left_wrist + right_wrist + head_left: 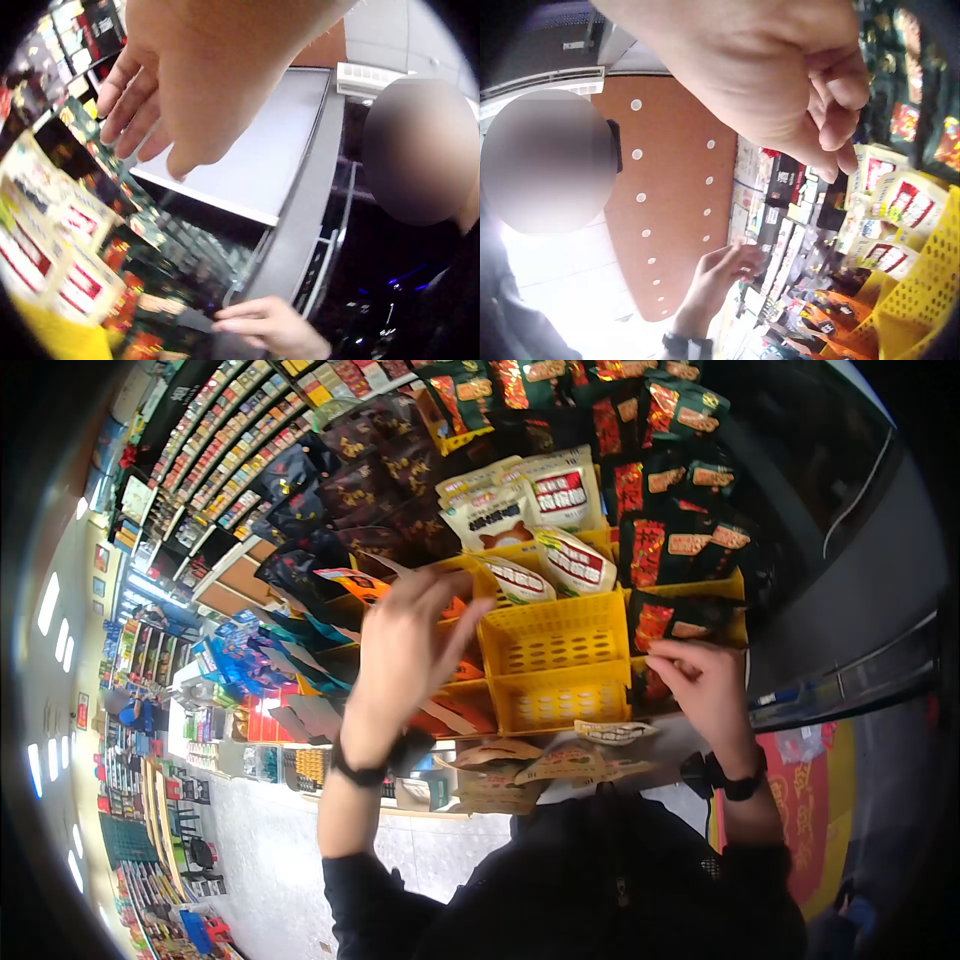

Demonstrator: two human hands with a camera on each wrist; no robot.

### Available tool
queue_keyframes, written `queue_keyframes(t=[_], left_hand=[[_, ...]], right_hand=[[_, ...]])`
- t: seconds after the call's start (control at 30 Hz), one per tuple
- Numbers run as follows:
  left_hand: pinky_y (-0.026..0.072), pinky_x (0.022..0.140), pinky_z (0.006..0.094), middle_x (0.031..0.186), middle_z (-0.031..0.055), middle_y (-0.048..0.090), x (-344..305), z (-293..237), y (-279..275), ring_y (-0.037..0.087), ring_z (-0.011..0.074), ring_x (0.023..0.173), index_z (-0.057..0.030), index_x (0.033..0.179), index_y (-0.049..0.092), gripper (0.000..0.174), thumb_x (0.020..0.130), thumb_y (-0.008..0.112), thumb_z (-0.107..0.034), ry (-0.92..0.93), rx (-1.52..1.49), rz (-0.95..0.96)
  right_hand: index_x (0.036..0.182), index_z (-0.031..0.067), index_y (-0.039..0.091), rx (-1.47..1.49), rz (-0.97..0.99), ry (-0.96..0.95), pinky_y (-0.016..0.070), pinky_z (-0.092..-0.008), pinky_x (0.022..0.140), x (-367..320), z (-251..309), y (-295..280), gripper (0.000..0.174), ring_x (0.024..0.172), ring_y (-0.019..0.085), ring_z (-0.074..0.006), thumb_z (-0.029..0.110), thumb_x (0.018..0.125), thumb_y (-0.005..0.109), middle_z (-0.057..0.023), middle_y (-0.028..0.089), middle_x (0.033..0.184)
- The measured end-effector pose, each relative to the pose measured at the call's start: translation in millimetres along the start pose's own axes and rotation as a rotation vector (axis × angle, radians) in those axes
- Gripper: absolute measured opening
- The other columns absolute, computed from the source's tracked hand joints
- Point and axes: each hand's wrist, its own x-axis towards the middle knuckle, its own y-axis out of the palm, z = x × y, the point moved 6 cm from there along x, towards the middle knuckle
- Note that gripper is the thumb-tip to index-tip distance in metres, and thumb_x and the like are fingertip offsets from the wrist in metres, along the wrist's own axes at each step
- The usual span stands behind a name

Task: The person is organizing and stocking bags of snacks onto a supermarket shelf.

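Observation:
In the head view my left hand [396, 650] hovers over the orange packets [455, 715], fingers loosely extended, holding nothing visible. My right hand [708, 685] is at the right-hand basket, thumb and forefinger close together by a dark green and red packet [672, 622]; in the left wrist view the same hand [274, 328] is near a dark packet edge. Between the hands is a yellow basket [555, 632] with perforated walls. Cream packets [578, 560] with red labels lean behind it.
Dark packets [385, 460] fill the back left, and green and red ones [680, 545] the back right. Brown paper-like packets [540, 765] hang along the near edge. A glossy dark panel [850, 600] stands at the right, and store shelves [225, 450] at the far left.

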Motion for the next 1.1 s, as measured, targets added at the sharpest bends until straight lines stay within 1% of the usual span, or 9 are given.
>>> queue_keyframes(t=[0.07,0.17,0.37,0.43,0.47,0.6,0.8,0.93,1.1], left_hand=[[0.0522,0.063,0.0396,0.074,0.0143,0.065,-40.9,-19.5,17.3,0.065,0.0332,0.069,0.0018,0.085,0.070,0.024,0.085,0.075,-0.021,-0.252,-0.352,0.041],[0.0546,0.070,0.0390,0.086,0.0161,0.070,-94.3,-56.3,78.4,0.068,0.0326,0.076,-0.0002,0.093,0.073,0.024,0.085,0.075,-0.023,-0.191,-0.347,0.343],[0.0546,0.077,0.0414,0.100,0.0177,0.067,-132.5,-88.9,170.6,0.066,0.0328,0.093,-0.0025,0.118,0.065,0.038,0.085,0.072,-0.021,-0.115,-0.242,0.528],[0.0551,0.076,0.0407,0.096,0.0176,0.066,-137.2,-86.9,192.8,0.066,0.0310,0.092,-0.0031,0.115,0.065,0.037,0.084,0.072,-0.023,-0.136,-0.219,0.583],[0.0555,0.074,0.0398,0.093,0.0150,0.066,-139.0,-83.1,203.4,0.067,0.0308,0.089,-0.0038,0.102,0.068,0.026,0.081,0.072,-0.020,-0.115,-0.141,0.588],[0.0555,0.071,0.0383,0.090,0.0096,0.068,-144.4,-68.4,230.8,0.069,0.0280,0.081,-0.0087,0.082,0.072,0.007,0.077,0.071,-0.014,-0.060,-0.007,0.590],[0.0525,0.076,0.0360,0.083,0.0074,0.063,-100.5,-82.4,128.4,0.064,0.0250,0.084,-0.0095,0.089,0.071,0.010,0.081,0.067,-0.015,0.018,0.023,0.496],[0.0520,0.077,0.0404,0.087,0.0135,0.064,-49.9,-78.1,43.5,0.064,0.0320,0.086,-0.0028,0.089,0.069,0.008,0.082,0.066,-0.006,0.077,-0.015,0.344],[0.0527,0.075,0.0430,0.091,0.0158,0.067,-6.4,-28.2,49.2,0.064,0.0360,0.085,-0.0037,0.093,0.071,0.010,0.085,0.066,-0.009,0.000,-0.011,0.232]], right_hand=[[0.097,0.0000,0.074,0.001,0.006,0.082,0.0480,-0.0267,0.053,-33.1,-23.4,-6.0,0.018,0.056,0.064,-0.0139,0.006,0.080,0.077,-0.0109,0.073,0.079],[0.102,0.0007,0.073,0.003,0.098,0.204,0.0471,-0.0269,0.052,-77.3,-58.3,2.5,0.024,0.056,0.062,-0.0126,0.008,0.079,0.078,-0.0108,0.074,0.087],[0.115,0.0029,0.068,-0.129,0.227,0.234,0.0533,-0.0390,0.070,-105.6,-92.7,32.1,0.038,0.072,0.067,-0.0327,0.011,0.079,0.076,-0.0167,0.070,0.107],[0.115,0.0036,0.068,-0.275,0.357,0.264,0.0535,-0.0419,0.074,-110.3,-105.7,45.1,0.037,0.078,0.067,-0.0352,0.012,0.080,0.075,-0.0166,0.070,0.110],[0.109,0.0033,0.070,-0.271,0.268,0.109,0.0533,-0.0441,0.074,-110.4,-108.6,49.7,0.029,0.081,0.067,-0.0364,0.013,0.082,0.073,-0.0164,0.070,0.105],[0.101,0.0027,0.072,-0.288,0.350,0.091,0.0530,-0.0452,0.073,-108.4,-117.6,66.0,0.021,0.081,0.066,-0.0370,0.012,0.083,0.071,-0.0163,0.070,0.096],[0.095,-0.0008,0.070,-0.105,0.072,-0.079,0.0518,-0.0388,0.064,-82.2,-53.8,27.9,0.012,0.074,0.066,-0.0346,0.008,0.086,0.068,-0.0148,0.067,0.083],[0.094,-0.0022,0.069,-0.026,-0.009,-0.172,0.0503,-0.0360,0.061,-42.6,4.8,3.0,0.011,0.071,0.066,-0.0316,0.006,0.087,0.070,-0.0151,0.066,0.082],[0.094,-0.0029,0.070,0.043,-0.099,-0.245,0.0522,-0.0360,0.065,18.7,13.0,10.6,0.011,0.073,0.068,-0.0329,0.006,0.088,0.068,-0.0182,0.069,0.085]])
